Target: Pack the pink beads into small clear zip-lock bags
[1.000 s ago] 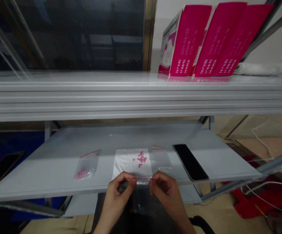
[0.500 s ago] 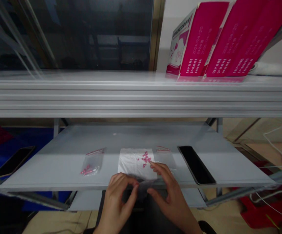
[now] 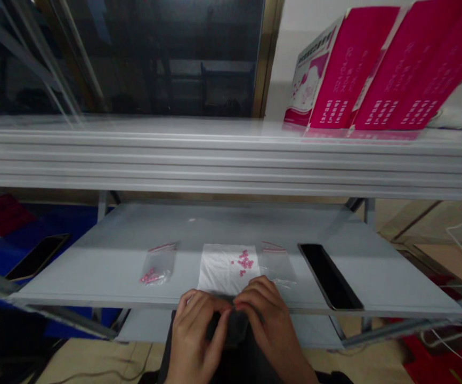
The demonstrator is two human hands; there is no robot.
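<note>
My left hand (image 3: 199, 328) and my right hand (image 3: 268, 322) meet at the front edge of the grey shelf. Thumbs and fingertips of both pinch the top of a clear plastic bag (image 3: 237, 326), which hangs dimly against dark clothing; its contents cannot be made out. Just beyond my hands lies a white sheet (image 3: 217, 268) with a cluster of small pink round pieces (image 3: 245, 262) on its right side. A clear zip bag (image 3: 278, 261) lies flat right of the sheet. Another zip bag (image 3: 162, 261), with several pink pieces inside, is to the left.
A dark phone (image 3: 330, 276) rests on the right of the shelf (image 3: 223, 221). Another phone (image 3: 39, 257) lies on a blue surface at far left. Above, a ribbed metal beam (image 3: 215, 162) crosses the view, with several magenta boxes (image 3: 350, 69) standing at upper right. White cables hang at right.
My right hand has drawn back from the pink pieces to the bag, and its fingers have closed on it beside my left fingers. The view has shifted slightly.
</note>
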